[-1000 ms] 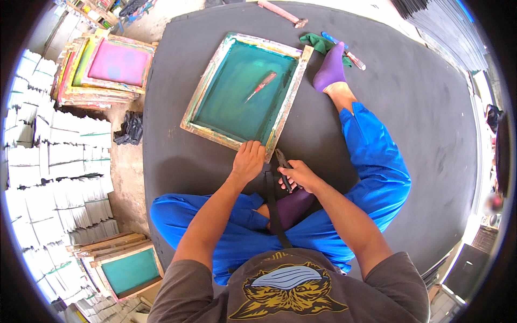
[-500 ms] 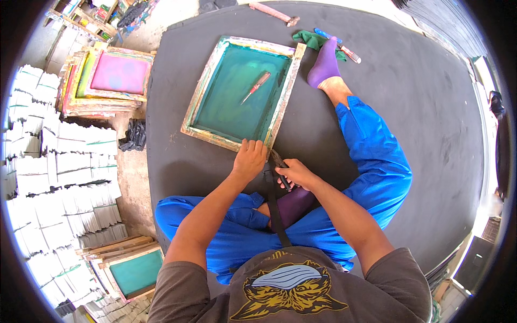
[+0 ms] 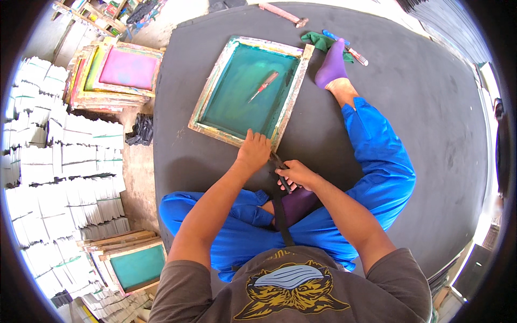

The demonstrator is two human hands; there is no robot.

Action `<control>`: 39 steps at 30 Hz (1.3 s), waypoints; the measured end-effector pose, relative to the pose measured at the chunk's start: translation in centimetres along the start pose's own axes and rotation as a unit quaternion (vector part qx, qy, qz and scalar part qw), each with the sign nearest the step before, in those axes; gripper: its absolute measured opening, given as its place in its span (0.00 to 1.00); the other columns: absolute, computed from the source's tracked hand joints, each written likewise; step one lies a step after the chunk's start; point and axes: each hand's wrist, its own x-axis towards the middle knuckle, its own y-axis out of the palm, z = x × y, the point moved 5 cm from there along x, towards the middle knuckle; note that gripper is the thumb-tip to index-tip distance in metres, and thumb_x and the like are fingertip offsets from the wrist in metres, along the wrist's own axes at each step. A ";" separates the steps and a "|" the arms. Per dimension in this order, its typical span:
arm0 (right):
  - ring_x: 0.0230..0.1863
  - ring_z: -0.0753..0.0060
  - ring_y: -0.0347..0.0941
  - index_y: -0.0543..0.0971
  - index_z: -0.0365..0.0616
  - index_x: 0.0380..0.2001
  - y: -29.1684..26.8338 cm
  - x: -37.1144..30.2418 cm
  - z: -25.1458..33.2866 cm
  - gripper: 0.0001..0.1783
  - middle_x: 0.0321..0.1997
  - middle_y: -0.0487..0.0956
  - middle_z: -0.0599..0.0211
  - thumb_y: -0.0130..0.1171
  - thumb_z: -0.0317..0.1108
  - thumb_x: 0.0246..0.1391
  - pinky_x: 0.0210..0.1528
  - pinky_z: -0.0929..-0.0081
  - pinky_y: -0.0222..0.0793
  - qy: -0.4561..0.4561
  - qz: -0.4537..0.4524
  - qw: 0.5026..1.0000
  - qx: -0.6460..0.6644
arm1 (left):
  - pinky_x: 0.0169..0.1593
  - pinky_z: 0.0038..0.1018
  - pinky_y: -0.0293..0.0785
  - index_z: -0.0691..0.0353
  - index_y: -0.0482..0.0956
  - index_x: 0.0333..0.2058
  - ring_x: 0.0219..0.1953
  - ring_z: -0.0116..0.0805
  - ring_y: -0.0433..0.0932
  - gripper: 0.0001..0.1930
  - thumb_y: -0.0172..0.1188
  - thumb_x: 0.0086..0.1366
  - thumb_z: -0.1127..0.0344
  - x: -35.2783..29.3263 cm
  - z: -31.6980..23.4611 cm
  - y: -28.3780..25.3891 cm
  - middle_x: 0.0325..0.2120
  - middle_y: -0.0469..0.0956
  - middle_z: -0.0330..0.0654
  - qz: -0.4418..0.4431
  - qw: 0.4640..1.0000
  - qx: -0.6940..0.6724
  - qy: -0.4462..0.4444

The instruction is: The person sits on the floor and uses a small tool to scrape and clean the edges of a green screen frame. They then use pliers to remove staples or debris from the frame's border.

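Observation:
A wooden screen-printing frame with green mesh lies tilted on the dark surface in front of me. My left hand grips its near rail close to the right corner, fingers over the wood. In my right hand is a pair of dark-handled pliers, closed around the handles. The jaws meet the frame's near right corner; what they bite on is too small to make out. A screwdriver with a reddish handle rests on the mesh.
Beyond the frame lie a hammer, a green cloth and a red-and-clear handled tool by my purple-socked foot. At left stand stacked screen frames, bundled paper stacks and a black plastic bag.
The whole view has shifted slightly, so things sit a little further right. Both hands keep their hold on the frame and the pliers.

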 end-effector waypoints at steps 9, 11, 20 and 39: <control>0.33 0.61 0.85 0.75 0.36 0.53 -0.7 -0.3 2.3 0.19 0.35 0.83 0.57 0.56 0.42 0.71 0.28 0.61 0.81 0.063 0.070 0.995 -0.044 | 0.71 0.52 0.60 0.53 0.81 0.55 0.64 0.45 0.72 0.27 0.74 0.57 0.53 -4.4 3.8 -0.5 0.54 0.79 0.40 -0.050 0.967 -0.238 -0.073; 0.35 0.59 0.85 0.75 0.37 0.53 -1.0 0.0 3.2 0.19 0.36 0.84 0.56 0.56 0.42 0.71 0.30 0.59 0.82 0.083 0.074 0.991 -0.071 | 0.73 0.53 0.58 0.53 0.81 0.57 0.66 0.44 0.70 0.30 0.74 0.56 0.51 -5.0 3.5 0.4 0.56 0.78 0.38 -0.075 0.967 -0.230 -0.080; 0.36 0.56 0.87 0.77 0.41 0.55 -3.3 1.8 5.1 0.21 0.40 0.86 0.48 0.57 0.45 0.69 0.34 0.54 0.84 0.147 0.137 0.966 -0.160 | 0.72 0.56 0.60 0.53 0.81 0.55 0.63 0.44 0.72 0.27 0.73 0.57 0.54 -5.5 2.8 1.2 0.55 0.79 0.38 -0.139 0.950 -0.258 -0.103; 0.22 0.62 0.78 0.82 0.31 0.42 -3.2 2.7 4.9 0.20 0.24 0.80 0.55 0.65 0.39 0.54 0.23 0.61 0.74 0.047 -0.025 0.943 -0.329 | 0.71 0.54 0.62 0.52 0.83 0.52 0.61 0.42 0.73 0.25 0.75 0.54 0.57 -5.3 2.6 1.5 0.53 0.80 0.36 -0.158 0.944 -0.261 -0.125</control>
